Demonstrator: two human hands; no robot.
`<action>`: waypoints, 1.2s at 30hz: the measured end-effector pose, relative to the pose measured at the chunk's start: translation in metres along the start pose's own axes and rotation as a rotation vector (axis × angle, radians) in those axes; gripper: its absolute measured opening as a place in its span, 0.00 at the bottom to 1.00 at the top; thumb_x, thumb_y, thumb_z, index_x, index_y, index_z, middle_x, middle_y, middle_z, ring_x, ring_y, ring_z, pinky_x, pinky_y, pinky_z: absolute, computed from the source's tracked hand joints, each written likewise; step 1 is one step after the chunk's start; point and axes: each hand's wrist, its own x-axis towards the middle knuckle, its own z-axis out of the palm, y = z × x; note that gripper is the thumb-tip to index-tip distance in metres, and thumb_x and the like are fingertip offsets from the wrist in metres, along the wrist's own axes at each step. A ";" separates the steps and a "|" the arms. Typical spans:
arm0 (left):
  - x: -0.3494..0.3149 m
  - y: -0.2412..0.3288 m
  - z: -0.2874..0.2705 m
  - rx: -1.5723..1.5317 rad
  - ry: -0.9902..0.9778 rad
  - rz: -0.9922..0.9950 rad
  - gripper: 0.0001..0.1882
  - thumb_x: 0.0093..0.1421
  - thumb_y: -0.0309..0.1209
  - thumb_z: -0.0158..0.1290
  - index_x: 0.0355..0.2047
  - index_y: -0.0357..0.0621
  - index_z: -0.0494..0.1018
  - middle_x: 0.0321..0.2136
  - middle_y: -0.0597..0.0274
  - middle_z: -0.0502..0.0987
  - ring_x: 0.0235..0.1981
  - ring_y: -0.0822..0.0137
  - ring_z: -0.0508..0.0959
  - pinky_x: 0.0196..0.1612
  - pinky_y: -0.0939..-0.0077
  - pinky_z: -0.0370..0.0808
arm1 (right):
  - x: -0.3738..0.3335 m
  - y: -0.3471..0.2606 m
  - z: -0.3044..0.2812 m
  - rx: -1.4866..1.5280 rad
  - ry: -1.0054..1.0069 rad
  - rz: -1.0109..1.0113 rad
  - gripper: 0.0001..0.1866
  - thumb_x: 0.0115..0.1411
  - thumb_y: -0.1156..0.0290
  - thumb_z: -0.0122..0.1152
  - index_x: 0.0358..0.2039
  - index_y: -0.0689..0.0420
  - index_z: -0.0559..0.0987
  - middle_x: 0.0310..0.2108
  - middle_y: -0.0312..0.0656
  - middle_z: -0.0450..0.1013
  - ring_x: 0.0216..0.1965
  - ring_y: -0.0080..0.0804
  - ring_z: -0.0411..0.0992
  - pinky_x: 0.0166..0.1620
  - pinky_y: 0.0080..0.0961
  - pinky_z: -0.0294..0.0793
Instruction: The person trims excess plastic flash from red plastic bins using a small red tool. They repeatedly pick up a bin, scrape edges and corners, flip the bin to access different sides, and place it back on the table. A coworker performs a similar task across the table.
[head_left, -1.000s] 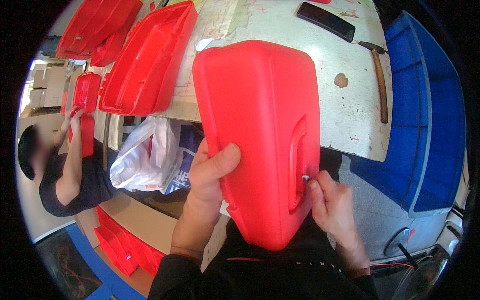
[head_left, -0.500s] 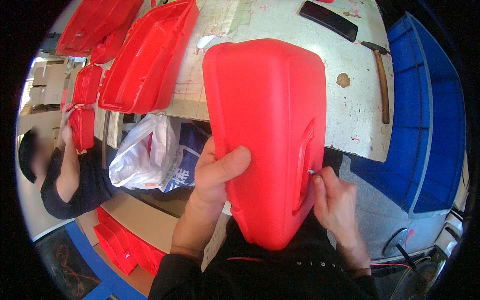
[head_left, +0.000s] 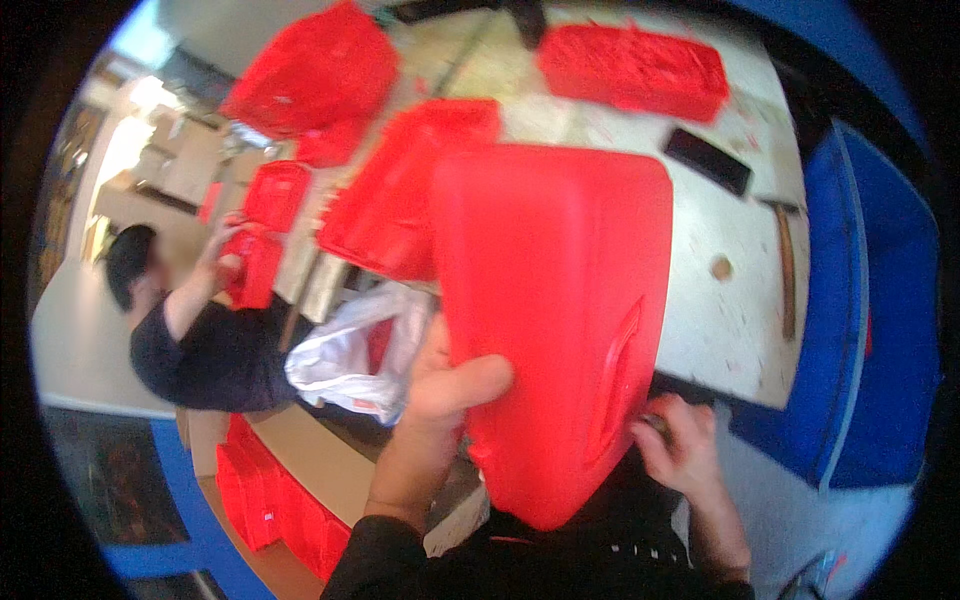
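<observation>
Upright in front of me stands a large red plastic case with rounded edges and a recessed handle slot on its right side. Its left edge is in the grip of my left hand, thumb on the face and fingers out of sight behind. Close to the lower right side, beside the recess, my right hand is closed in a pinch. A small dark bit shows between its thumb and finger, too blurred to name.
Red plastic shells lie on the worn white table, with a red tray of scraps, a phone and a hammer. Right stands a blue bin; left, a white bag, a carton of red parts and a co-worker.
The view has shifted, so the table, co-worker and bin sit lower in the picture. My right hand has turned and drawn slightly away from the recess. The left hand keeps its grip.
</observation>
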 end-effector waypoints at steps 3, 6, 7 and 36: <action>0.017 0.106 -0.010 0.237 0.010 0.268 0.28 0.55 0.36 0.61 0.53 0.33 0.70 0.44 0.53 0.79 0.43 0.62 0.80 0.48 0.69 0.75 | 0.022 0.026 -0.020 -0.149 0.108 0.271 0.06 0.59 0.74 0.63 0.31 0.60 0.74 0.20 0.47 0.74 0.20 0.48 0.75 0.27 0.39 0.74; 0.048 0.207 0.003 0.646 -0.225 0.462 0.20 0.60 0.41 0.58 0.42 0.34 0.75 0.33 0.56 0.80 0.33 0.65 0.82 0.37 0.69 0.77 | 0.067 0.059 -0.028 -0.499 0.110 0.372 0.08 0.61 0.76 0.58 0.41 0.62 0.73 0.37 0.56 0.76 0.39 0.53 0.77 0.39 0.45 0.77; 0.069 0.222 0.011 0.820 -0.216 0.451 0.20 0.62 0.43 0.58 0.39 0.35 0.77 0.30 0.57 0.81 0.29 0.66 0.82 0.34 0.70 0.78 | 0.073 0.062 -0.031 -0.563 0.111 0.439 0.11 0.61 0.77 0.58 0.44 0.63 0.73 0.42 0.57 0.75 0.43 0.53 0.76 0.43 0.45 0.77; 0.193 0.041 -0.054 2.194 -0.018 -0.080 0.34 0.61 0.48 0.56 0.58 0.34 0.68 0.38 0.33 0.79 0.40 0.37 0.80 0.44 0.48 0.77 | -0.145 0.480 -0.277 -1.372 -0.570 0.520 0.37 0.61 0.54 0.56 0.66 0.61 0.62 0.70 0.50 0.55 0.72 0.45 0.52 0.70 0.53 0.49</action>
